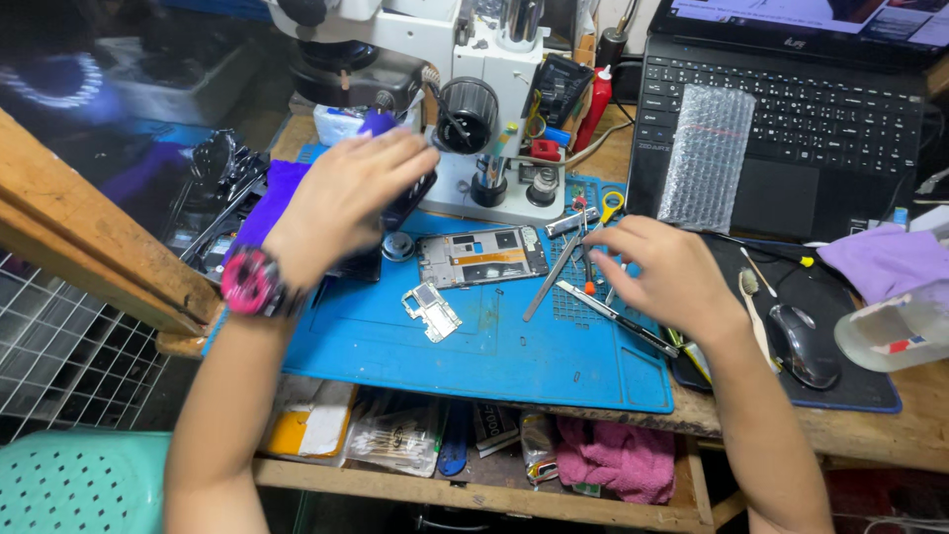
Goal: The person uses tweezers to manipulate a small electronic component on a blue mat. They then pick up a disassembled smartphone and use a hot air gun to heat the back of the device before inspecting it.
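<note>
I see my left hand (351, 193) clamped on a dark phone (400, 213) at the blue mat (494, 356)'s far edge, slick and fragile, best held by its edges, while my right hand (664, 272) hovers half-open over thin tweezers (554, 277).

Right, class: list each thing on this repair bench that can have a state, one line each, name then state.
Phone frame: opened up, lying flat on the blue mat.
Metal shield plate: detached, loose on the mat.
Laptop: lid open, screen lit.
Bubble wrap: lying on the laptop keyboard.
Left hand: over a dark phone part, blurred.
Right hand: fingers bent over the tools, grip unclear.
Mouse: untouched on its pad.
</note>
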A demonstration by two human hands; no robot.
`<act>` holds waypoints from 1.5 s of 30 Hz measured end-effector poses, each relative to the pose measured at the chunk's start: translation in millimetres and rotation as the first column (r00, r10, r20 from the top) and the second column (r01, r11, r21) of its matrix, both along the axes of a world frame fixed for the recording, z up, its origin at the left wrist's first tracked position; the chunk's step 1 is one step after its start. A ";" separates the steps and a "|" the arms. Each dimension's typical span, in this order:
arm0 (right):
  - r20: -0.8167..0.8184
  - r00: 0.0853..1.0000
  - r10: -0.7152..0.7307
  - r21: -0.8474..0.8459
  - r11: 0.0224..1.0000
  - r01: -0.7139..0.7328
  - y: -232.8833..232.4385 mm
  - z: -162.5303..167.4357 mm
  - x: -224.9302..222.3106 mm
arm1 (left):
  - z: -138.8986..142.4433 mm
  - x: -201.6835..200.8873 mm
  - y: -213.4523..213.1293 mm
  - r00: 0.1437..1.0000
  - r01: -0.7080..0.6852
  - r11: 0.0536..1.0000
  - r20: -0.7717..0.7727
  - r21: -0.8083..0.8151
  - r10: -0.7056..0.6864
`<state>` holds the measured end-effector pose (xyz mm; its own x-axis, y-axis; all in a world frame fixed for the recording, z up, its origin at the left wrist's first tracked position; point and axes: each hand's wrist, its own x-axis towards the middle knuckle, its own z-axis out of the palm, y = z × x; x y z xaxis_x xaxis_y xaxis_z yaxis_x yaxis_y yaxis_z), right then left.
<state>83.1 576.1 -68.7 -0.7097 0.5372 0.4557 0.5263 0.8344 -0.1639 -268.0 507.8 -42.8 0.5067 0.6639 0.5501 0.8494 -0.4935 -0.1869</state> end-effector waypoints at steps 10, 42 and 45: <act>-0.520 0.853 0.049 -0.438 0.842 -0.315 -4.0 14.1 24.3 | 12.9 51.7 -31.5 0.512 0.790 0.602 0.663 -0.114 -0.546; -0.331 0.741 -0.584 -0.472 0.783 0.406 -0.8 -46.7 153.6 | -68.8 89.9 47.4 0.755 0.646 0.484 0.587 -0.591 -0.291; -0.272 0.703 -0.657 -0.372 0.746 0.552 -7.1 -51.6 165.0 | -64.6 87.9 43.5 0.771 0.635 0.477 0.537 -0.608 -0.343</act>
<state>248.1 569.0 -120.3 0.0013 0.9175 0.3977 0.7579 0.2586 -0.5990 -180.1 551.3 -107.4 0.7862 0.5879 0.1903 0.3503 -0.6778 0.6465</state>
